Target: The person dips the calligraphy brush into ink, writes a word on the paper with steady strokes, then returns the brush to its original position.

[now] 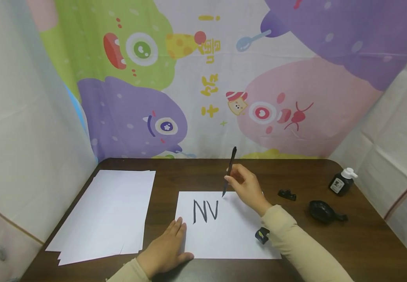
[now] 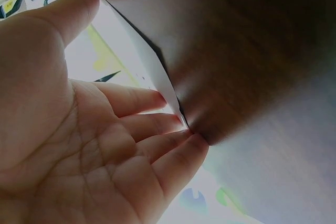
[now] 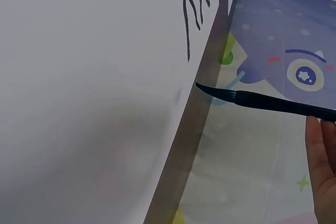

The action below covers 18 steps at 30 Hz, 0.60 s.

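Note:
In the head view a white sheet of paper [image 1: 231, 243] lies on the brown table, with black brush strokes [image 1: 205, 211] like an N and a V on its upper left part. My right hand [image 1: 247, 188] pinches a black writing brush [image 1: 231, 164], held steeply with its tip at the sheet's far edge. The right wrist view shows the dark pointed bristles [image 3: 215, 93] close over that edge, right of the strokes. My left hand [image 1: 166, 246] rests at the sheet's left edge, fingers extended and thumb apart. Its fingertips [image 2: 176, 121] touch the paper in the left wrist view.
A stack of white paper [image 1: 108, 211] lies at the left. To the right are a small black brush rest [image 1: 287, 194], a black dish with a handle [image 1: 321, 212] and a black bottle [image 1: 341, 183] with a white top. A cartoon-printed curtain [image 1: 203, 133] hangs behind the table [image 1: 330, 250].

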### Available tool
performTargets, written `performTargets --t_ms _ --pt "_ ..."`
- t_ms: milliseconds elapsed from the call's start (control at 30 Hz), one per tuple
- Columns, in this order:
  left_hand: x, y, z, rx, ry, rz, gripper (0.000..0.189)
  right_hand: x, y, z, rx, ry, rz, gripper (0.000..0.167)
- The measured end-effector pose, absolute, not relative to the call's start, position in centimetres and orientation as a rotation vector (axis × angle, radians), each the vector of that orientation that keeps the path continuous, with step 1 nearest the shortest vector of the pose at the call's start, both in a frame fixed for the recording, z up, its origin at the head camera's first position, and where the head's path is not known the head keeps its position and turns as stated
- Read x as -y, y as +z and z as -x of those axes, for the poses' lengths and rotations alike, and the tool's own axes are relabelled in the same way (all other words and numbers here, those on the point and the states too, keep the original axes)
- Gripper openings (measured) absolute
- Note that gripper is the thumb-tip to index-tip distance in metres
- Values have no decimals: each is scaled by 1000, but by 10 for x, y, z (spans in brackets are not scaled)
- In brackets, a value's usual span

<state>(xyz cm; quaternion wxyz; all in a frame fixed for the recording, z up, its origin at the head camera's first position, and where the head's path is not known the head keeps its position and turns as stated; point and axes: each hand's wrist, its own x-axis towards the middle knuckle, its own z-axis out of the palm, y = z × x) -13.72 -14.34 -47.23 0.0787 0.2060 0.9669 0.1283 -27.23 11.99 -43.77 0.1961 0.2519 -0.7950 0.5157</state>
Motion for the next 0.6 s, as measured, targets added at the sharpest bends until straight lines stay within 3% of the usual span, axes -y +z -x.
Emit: performTargets --t_ms 600 --pt "144 -472 137 -2889 386 -621 90 -120 -446 263 2196 1432 -795 17"
